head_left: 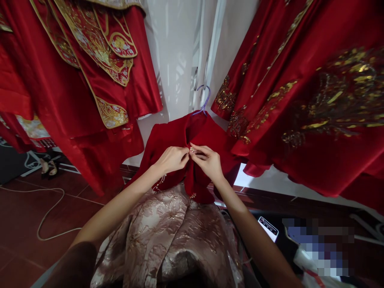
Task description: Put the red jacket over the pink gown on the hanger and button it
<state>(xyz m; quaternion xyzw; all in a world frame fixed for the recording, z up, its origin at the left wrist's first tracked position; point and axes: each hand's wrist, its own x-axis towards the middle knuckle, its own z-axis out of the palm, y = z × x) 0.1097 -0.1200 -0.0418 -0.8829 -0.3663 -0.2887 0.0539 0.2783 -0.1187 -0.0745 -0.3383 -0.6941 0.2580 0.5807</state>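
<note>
A dark red jacket [168,138] hangs on a purple hanger [205,100] in front of me. At its front opening my two hands meet. My left hand [174,159] is closed in a pinch on the jacket's front edge. Thumb and fingers of my right hand [210,162] pinch a small pearl-like button [192,149] right beside the left fingertips. Whether the button sits in a buttonhole is hidden by the fingers. Lower on the jacket front, another beaded button [193,196] shows. A beaded trim [159,183] hangs below my left wrist.
A pinkish brocade garment [168,228] lies below the jacket, close to me. Red embroidered garments [120,80] hang at left, and sequined red ones [300,132] at right. A phone [268,229] lies at lower right. A cable [61,200] and shoes [49,168] are on the tiled floor.
</note>
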